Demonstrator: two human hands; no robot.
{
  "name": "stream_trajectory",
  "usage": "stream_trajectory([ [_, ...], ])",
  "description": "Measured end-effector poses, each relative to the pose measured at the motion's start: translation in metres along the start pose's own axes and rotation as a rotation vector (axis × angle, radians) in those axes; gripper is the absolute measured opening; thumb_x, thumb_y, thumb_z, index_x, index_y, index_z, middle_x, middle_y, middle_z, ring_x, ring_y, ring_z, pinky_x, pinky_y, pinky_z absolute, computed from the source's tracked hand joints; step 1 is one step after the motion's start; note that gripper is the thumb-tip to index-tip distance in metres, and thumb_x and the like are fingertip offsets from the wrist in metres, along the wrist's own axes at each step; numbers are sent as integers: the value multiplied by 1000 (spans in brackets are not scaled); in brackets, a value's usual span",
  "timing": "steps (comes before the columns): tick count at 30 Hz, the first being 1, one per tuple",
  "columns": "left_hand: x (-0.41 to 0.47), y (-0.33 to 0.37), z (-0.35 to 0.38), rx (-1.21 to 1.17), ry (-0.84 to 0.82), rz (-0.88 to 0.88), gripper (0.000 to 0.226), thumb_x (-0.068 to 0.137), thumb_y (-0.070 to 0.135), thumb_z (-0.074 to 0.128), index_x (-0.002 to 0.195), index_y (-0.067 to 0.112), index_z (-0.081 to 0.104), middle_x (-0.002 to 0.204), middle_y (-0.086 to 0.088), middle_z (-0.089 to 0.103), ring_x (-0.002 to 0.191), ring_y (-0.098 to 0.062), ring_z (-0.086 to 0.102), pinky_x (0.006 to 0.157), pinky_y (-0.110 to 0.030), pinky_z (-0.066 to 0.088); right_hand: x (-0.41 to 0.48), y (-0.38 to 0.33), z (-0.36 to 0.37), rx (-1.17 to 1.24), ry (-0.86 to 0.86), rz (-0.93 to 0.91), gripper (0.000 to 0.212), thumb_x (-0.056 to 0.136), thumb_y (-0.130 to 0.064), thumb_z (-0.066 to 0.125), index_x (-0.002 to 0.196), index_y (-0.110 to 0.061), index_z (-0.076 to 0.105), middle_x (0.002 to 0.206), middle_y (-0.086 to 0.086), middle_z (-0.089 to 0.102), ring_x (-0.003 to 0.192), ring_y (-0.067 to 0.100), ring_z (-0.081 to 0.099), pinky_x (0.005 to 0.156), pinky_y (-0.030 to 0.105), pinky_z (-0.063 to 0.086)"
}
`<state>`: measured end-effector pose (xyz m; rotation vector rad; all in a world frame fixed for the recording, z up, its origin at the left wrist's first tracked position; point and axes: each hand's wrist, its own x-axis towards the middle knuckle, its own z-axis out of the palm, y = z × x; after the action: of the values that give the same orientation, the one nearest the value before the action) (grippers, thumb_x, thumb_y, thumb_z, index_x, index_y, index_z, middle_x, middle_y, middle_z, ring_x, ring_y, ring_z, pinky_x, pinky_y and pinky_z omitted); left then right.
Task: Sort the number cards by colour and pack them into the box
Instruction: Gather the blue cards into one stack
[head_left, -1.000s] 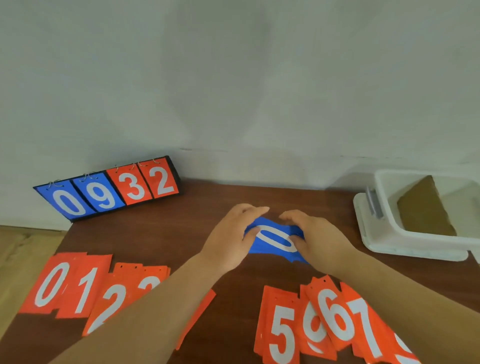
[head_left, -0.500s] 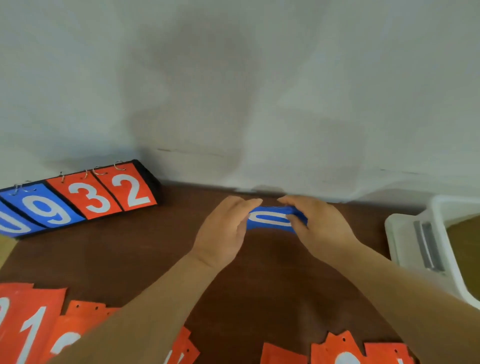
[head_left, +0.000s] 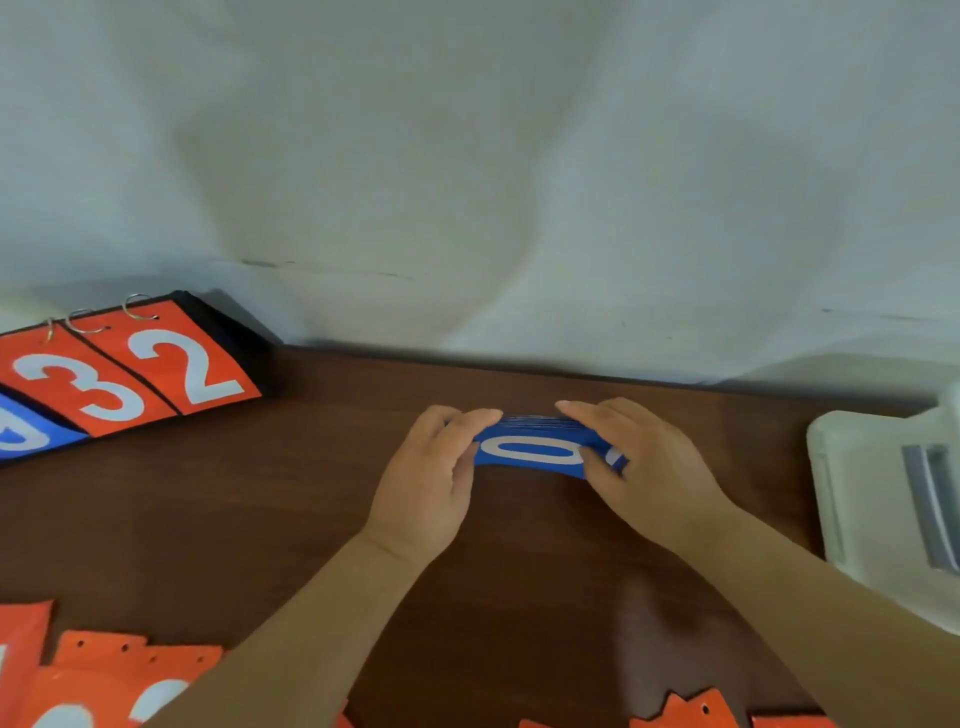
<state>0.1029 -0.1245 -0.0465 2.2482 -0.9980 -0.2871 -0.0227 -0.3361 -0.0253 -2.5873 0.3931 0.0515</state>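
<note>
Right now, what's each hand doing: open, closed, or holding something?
Left hand: closed, fingers pinching the left end of the blue card stack.
Right hand: closed, gripping the right end of the same stack.

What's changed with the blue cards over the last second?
The left hand and right hand have squeezed the blue card stack from a loose fan into a tighter pile, now seen nearly edge-on; neither let go. The orange cards, flip scoreboard and white box lie as before; only the camera view shifted.
</note>
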Motion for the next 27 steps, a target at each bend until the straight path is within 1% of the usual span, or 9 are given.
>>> stream_trajectory([
  [3, -5, -4, -3, 12, 7, 28, 40, 96, 11, 57, 133, 27, 59, 115, 11, 51, 94, -2, 54, 79, -10, 47, -9, 5, 4, 91, 70, 1, 52, 92, -22, 66, 141, -33, 53, 109, -21, 60, 96, -4, 55, 80, 4, 40],
  [6, -6, 0, -3, -94, 21, -43, 40, 93, 0, 59, 124, 26, 60, 121, 14, 47, 112, 4, 49, 90, -2, 39, -15, 5, 13, 179, 114, 26, 56, 90, -20, 70, 142, -31, 51, 115, -23, 57, 102, -12, 54, 84, 0, 39],
  [9, -2, 13, 2, -171, 8, -66, 43, 90, -6, 58, 118, 27, 57, 121, 17, 48, 117, 4, 48, 97, -5, 36, -14, -2, 27, 229, 144, 7, 58, 89, -16, 70, 142, -28, 49, 121, -20, 55, 110, -18, 48, 93, -1, 34],
  [12, -2, 21, 10, -199, 10, -73, 48, 91, -4, 58, 125, 29, 53, 120, 18, 49, 117, 3, 50, 99, -12, 42, -9, -9, 33, 246, 167, -32, 56, 90, -11, 68, 141, -25, 49, 119, -17, 55, 111, -13, 49, 95, 2, 35],
  [15, -5, 19, 8, -164, 23, -109, 53, 93, -1, 58, 134, 33, 50, 120, 21, 50, 117, 5, 49, 99, -13, 43, -8, -11, 26, 218, 144, -40, 54, 93, -14, 65, 141, -29, 48, 113, -20, 54, 105, -9, 52, 90, 5, 41],
  [18, -13, 28, -7, -148, 2, -17, 54, 93, -4, 57, 136, 30, 54, 120, 16, 52, 115, 3, 52, 96, -10, 42, -21, -20, 9, 184, 119, -70, 49, 95, -17, 62, 140, -32, 48, 114, -21, 54, 106, -7, 54, 88, 8, 44],
  [20, -21, 38, -20, -152, 12, 82, 53, 93, -6, 55, 135, 25, 57, 117, 10, 54, 108, -4, 56, 89, -11, 44, -37, -27, -6, 188, 150, -131, 44, 96, -15, 61, 137, -27, 52, 114, -18, 55, 105, -5, 55, 88, 7, 43],
  [24, -35, 45, -32, -134, 16, 234, 47, 91, -5, 54, 131, 18, 62, 112, 5, 52, 94, -10, 56, 78, -17, 46, -63, -26, -12, 191, 228, -233, 37, 96, -14, 57, 133, -16, 58, 115, -5, 58, 100, 6, 58, 88, 16, 48],
  [27, -38, 28, -5, -35, -132, 151, 41, 97, 8, 49, 133, 24, 58, 120, 8, 47, 97, -7, 55, 80, -26, 52, -60, -10, 23, 143, 169, -144, 38, 97, -13, 56, 135, -18, 58, 116, -3, 56, 99, 13, 59, 84, 33, 54],
])
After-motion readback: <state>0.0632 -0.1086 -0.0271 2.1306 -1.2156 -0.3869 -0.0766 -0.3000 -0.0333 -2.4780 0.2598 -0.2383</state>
